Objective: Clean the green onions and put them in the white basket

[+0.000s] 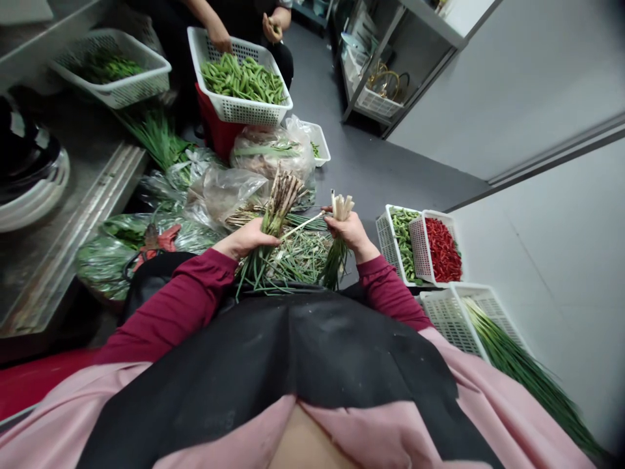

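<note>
My left hand (pixel 247 240) is closed around a thick bundle of uncleaned green stalks (pixel 279 198) with dirty root ends pointing up. My right hand (pixel 347 229) grips a smaller bunch of cleaned stalks (pixel 340 207) with pale trimmed ends; its green tops hang down. One thin pale stalk (pixel 303 225) stretches between the two hands. Below them lies a heap of green trimmings (pixel 297 257) in front of my black apron (pixel 293 352).
Across from me another person's hands (pixel 219 40) work over a white basket of green pods (pixel 241 79). Plastic bags of greens (pixel 266 151) lie between us. Baskets of red chillies (pixel 442 249), green chillies (pixel 404 242) and long chives (pixel 508 355) stand at right. A steel counter (pixel 73 215) runs along the left.
</note>
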`<state>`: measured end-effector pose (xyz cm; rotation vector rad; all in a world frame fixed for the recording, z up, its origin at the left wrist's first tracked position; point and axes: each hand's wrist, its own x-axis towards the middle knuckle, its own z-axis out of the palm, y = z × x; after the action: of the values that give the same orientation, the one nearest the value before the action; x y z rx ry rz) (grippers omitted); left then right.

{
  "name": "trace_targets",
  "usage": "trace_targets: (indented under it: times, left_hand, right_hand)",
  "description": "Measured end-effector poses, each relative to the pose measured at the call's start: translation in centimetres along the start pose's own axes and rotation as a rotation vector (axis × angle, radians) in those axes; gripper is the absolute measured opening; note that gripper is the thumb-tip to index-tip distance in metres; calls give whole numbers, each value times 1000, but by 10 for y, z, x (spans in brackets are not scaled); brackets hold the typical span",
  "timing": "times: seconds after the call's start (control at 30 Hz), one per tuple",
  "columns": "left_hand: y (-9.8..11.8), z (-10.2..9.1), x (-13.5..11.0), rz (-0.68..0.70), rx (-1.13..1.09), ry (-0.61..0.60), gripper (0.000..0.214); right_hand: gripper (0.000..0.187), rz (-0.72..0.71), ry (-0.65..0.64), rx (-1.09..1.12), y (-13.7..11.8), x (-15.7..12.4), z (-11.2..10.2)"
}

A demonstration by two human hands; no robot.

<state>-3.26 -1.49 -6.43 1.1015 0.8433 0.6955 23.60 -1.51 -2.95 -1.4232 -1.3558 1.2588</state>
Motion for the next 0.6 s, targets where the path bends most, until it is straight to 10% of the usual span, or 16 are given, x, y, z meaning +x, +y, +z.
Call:
trace_targets:
  times: [0.53, 0.6]
  left_hand:
    - [2, -9, -7, 32, 105, -45, 32]
    - [1, -13, -8, 47, 100, -26, 34]
  right_hand:
    - [20, -75, 614, -273, 12, 33, -35]
    - [17, 21, 539, -215, 15, 36, -39]
